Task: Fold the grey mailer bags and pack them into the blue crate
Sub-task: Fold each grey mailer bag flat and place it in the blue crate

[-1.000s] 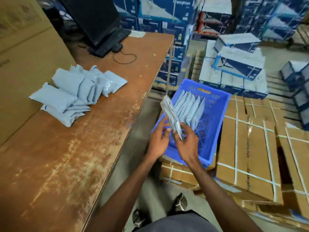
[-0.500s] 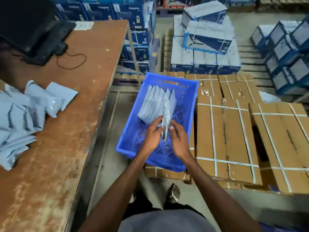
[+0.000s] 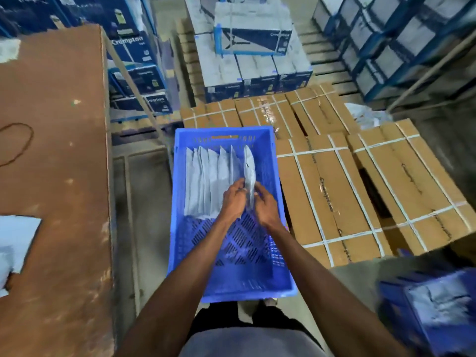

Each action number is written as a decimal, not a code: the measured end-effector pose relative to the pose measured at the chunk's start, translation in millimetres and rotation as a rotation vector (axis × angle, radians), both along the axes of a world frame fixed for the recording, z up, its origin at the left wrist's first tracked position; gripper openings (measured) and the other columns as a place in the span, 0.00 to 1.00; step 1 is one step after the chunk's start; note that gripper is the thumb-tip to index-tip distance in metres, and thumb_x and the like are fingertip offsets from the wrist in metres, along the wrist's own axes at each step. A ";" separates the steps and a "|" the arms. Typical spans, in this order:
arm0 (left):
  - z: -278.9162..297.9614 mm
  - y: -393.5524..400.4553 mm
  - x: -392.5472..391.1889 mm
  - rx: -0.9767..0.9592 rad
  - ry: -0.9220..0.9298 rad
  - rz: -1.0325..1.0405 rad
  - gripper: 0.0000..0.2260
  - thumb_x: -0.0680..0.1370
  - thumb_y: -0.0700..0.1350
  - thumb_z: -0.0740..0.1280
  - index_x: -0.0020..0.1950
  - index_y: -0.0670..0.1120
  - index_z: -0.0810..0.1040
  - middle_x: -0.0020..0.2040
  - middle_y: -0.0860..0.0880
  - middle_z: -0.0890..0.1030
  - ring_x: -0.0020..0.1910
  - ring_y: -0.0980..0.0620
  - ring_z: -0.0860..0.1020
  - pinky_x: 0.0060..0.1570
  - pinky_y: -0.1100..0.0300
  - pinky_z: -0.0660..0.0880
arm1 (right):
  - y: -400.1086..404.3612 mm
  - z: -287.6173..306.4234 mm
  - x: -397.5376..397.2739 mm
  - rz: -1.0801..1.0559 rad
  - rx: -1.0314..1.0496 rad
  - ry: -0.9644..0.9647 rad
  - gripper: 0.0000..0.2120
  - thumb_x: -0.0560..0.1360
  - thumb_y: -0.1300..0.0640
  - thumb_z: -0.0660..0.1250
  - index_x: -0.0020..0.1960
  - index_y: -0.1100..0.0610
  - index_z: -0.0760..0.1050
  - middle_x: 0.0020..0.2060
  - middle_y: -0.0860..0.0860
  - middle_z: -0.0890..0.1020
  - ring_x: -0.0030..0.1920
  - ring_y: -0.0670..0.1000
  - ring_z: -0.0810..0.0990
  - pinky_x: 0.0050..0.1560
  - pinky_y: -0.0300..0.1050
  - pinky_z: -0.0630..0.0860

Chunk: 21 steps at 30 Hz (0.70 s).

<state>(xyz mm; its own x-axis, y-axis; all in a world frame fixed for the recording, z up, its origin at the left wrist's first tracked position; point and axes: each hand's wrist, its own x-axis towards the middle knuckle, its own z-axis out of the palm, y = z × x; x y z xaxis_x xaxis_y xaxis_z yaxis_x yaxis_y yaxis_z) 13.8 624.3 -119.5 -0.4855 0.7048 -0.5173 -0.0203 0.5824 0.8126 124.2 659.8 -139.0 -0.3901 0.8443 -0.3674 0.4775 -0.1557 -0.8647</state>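
Note:
The blue crate (image 3: 260,282) stands on the floor in front of me, with a row of several folded grey mailer bags (image 3: 206,181) standing on edge in its far half. Both hands are inside the crate. My left hand (image 3: 231,202) and my right hand (image 3: 266,207) grip one folded grey mailer bag (image 3: 249,168) between them, held upright at the right end of the row. More grey mailer bags (image 3: 15,243) lie on the wooden table at the left edge of the view.
The brown wooden table (image 3: 56,150) runs along the left, with a black cable on it. Strapped brown cartons (image 3: 334,189) lie right of the crate. Blue and white boxes (image 3: 255,60) are stacked beyond. Another blue box (image 3: 432,310) sits at lower right.
My view has swung from the table to the crate. Both hands have carried the folded bag down into the crate, up against the right end of the row.

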 end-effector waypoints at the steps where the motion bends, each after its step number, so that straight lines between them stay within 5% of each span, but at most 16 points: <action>1: 0.7 6.3 -4.4 -0.013 0.021 -0.030 0.17 0.83 0.36 0.59 0.70 0.42 0.77 0.60 0.46 0.82 0.54 0.44 0.80 0.51 0.58 0.75 | 5.5 -5.8 -5.8 -0.013 -0.015 -0.013 0.23 0.83 0.62 0.57 0.77 0.58 0.69 0.71 0.52 0.77 0.71 0.52 0.75 0.72 0.45 0.71; 3: -2.6 20.2 -12.6 -0.042 0.083 -0.099 0.14 0.84 0.37 0.59 0.68 0.40 0.77 0.56 0.45 0.81 0.52 0.46 0.78 0.46 0.60 0.70 | 15.3 -12.0 -17.5 -0.005 -0.033 -0.038 0.23 0.83 0.62 0.57 0.77 0.57 0.70 0.70 0.52 0.77 0.70 0.52 0.75 0.72 0.51 0.72; 6: -15.0 36.0 -21.9 -0.089 0.160 -0.202 0.13 0.79 0.39 0.61 0.60 0.37 0.79 0.53 0.37 0.83 0.50 0.38 0.81 0.45 0.51 0.76 | 30.1 -32.1 -32.5 -0.013 -0.042 -0.069 0.26 0.78 0.55 0.57 0.75 0.56 0.73 0.69 0.52 0.79 0.69 0.53 0.77 0.71 0.53 0.74; 11: -12.8 49.2 -34.2 -0.154 0.512 -0.412 0.19 0.80 0.40 0.64 0.71 0.40 0.73 0.64 0.39 0.76 0.63 0.37 0.76 0.59 0.45 0.75 | 34.6 -45.7 -38.9 -0.005 -0.005 -0.055 0.21 0.76 0.56 0.60 0.66 0.60 0.77 0.58 0.51 0.83 0.57 0.48 0.81 0.53 0.35 0.74; 16: -26.8 57.7 -65.0 -0.047 0.877 -0.744 0.28 0.76 0.42 0.69 0.76 0.42 0.70 0.75 0.42 0.70 0.76 0.40 0.64 0.70 0.47 0.68 | 31.5 -70.1 -38.5 0.010 0.019 -0.034 0.21 0.77 0.54 0.63 0.70 0.56 0.75 0.63 0.52 0.82 0.65 0.51 0.80 0.66 0.55 0.77; 21: -43.6 69.0 -86.1 0.041 0.988 -0.975 0.28 0.80 0.42 0.64 0.80 0.46 0.65 0.82 0.47 0.62 0.83 0.46 0.54 0.79 0.46 0.49 | 27.1 -82.5 -35.0 -0.004 0.047 -0.088 0.26 0.82 0.49 0.64 0.77 0.56 0.68 0.70 0.53 0.77 0.70 0.50 0.77 0.69 0.52 0.75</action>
<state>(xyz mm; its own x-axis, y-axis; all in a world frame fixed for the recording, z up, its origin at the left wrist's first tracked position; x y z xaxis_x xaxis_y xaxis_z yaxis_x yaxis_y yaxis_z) -72.3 693.3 -163.1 0.0574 0.9733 -0.2222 0.9633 0.0044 0.2684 89.2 686.9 -221.4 -0.3543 0.8632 -0.3596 0.5512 -0.1179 -0.8260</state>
